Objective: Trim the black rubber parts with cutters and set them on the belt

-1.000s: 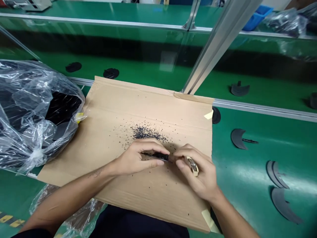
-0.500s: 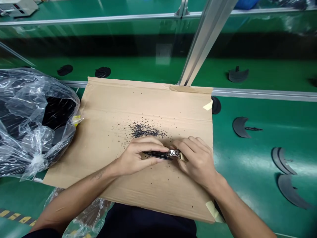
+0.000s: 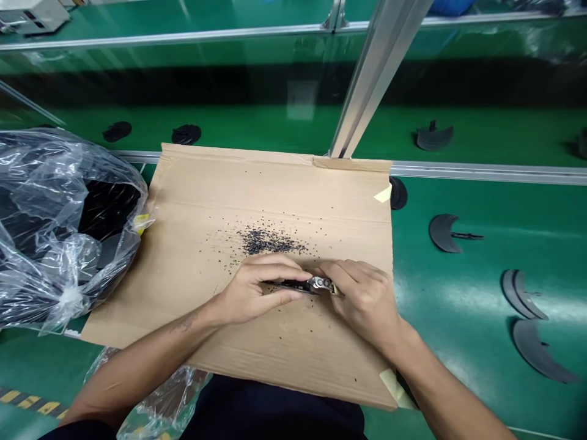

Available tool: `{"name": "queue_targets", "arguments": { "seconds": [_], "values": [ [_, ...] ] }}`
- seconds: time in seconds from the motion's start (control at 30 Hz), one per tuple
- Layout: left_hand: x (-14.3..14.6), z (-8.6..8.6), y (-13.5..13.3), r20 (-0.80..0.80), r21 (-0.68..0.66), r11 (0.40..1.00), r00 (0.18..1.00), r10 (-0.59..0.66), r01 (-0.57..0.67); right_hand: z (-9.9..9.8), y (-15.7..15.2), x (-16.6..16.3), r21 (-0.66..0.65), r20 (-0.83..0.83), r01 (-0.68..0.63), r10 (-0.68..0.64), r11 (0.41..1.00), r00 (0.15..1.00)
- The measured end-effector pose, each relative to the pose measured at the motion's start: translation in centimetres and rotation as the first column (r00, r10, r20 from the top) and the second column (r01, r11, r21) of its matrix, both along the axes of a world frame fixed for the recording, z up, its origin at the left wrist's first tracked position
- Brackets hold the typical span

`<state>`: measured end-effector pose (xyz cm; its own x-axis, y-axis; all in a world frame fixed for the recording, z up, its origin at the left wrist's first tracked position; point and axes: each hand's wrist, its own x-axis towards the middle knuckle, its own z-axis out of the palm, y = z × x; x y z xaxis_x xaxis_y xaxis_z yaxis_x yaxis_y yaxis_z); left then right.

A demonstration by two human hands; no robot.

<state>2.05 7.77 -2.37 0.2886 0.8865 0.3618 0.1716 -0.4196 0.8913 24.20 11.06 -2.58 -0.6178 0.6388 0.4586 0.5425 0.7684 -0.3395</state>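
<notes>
My left hand (image 3: 261, 286) is closed on a thin black plastic part (image 3: 293, 285), pinched between thumb and fingers. In my right hand (image 3: 364, 296) is a pair of nippers (image 3: 321, 283) with a shiny metal head and pale yellowish handles, mostly covered by the fingers. The nippers' jaws meet the right end of the black part. Just beyond my hands lies a scattered heap of small black scraps (image 3: 266, 240). Under it all is a flat cardboard sheet (image 3: 192, 201).
A clear plastic bag (image 3: 41, 183) holding black parts stands at the left. Several black crescent-shaped parts, such as one with a stem (image 3: 444, 233), lie on the green table (image 3: 463, 342) to the right. A metal post (image 3: 367, 85) rises behind the cardboard.
The fingers of my right hand have drawn closer together round the nippers' handles. My left hand and the black part stay nearly in place; the view has shifted slightly.
</notes>
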Motion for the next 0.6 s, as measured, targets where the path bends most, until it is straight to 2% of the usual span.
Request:
{"name": "queue_targets", "arguments": {
  "seconds": [0.17,0.3,0.47,0.6],
  "values": [
    [-0.26,0.57,-0.16,-0.050,-0.091,0.996,0.999,-0.017,0.012,0.03,0.36,0.21,0.132,0.087,0.117,-0.129,0.984,0.988],
    [-0.08,0.45,-0.10,-0.146,-0.050,0.998,0.988,-0.053,0.046,-0.01,0.58,0.12,0.184,0.169,0.130,-0.161,0.974,0.972],
    [0.07,-0.17,0.24,-0.161,0.053,0.990,0.977,0.140,-0.133,-0.30,0.67,0.17,0.153,0.179,0.137,-0.163,0.979,0.970],
    [-0.17,-0.09,0.17,-0.041,-0.048,0.955,0.956,0.290,-0.292,-0.48,0.91,0.31,0.137,0.141,0.146,-0.165,0.980,0.976]
  ]
}}
